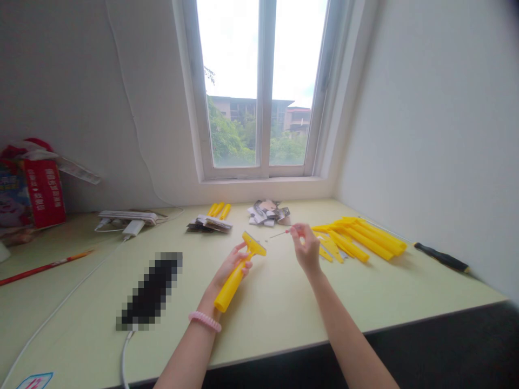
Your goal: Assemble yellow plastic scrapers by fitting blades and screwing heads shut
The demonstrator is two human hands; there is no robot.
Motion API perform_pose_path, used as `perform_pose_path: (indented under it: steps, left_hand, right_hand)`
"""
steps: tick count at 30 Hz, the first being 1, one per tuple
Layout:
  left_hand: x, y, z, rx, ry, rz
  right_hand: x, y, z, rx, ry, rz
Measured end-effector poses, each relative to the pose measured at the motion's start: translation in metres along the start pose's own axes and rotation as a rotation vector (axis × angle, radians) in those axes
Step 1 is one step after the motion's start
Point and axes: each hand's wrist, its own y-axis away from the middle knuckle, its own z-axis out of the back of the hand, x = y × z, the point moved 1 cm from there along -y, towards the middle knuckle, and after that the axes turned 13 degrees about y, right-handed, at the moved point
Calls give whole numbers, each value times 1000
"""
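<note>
Red-and-blue cardboard box [44, 194] at the far left of a pale green desk [267, 319], then a red pencil [46, 267] and a white power strip [127, 217]. Pixelated black blur [150, 289] on the desk. Left hand [234, 263] closed around a yellow plastic scraper [232, 286], its wide end up. Coiled pink wristband [205, 321] on that wrist. Small foil packets [210, 223] and short yellow sticks [219, 210] near the wall, beneath a window [261, 89]. Right hand [306, 248] raised, fingertips pinching a thin metal pin [279, 234], its point aimed at the scraper, just apart. Heap of yellow scrapers [360, 240], then a black-handled screwdriver [441, 257] at the right.
</note>
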Motion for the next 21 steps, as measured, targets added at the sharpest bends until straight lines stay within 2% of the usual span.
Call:
perform_pose_path:
  steps: [6,21]
  left_hand:
    - [0,-2,2,-27,-8,-2]
    - [1,-4,5,-19,2,-11]
  right_hand:
    - [26,18,-9,90,-229,71]
    - [31,22,-13,142,-220,105]
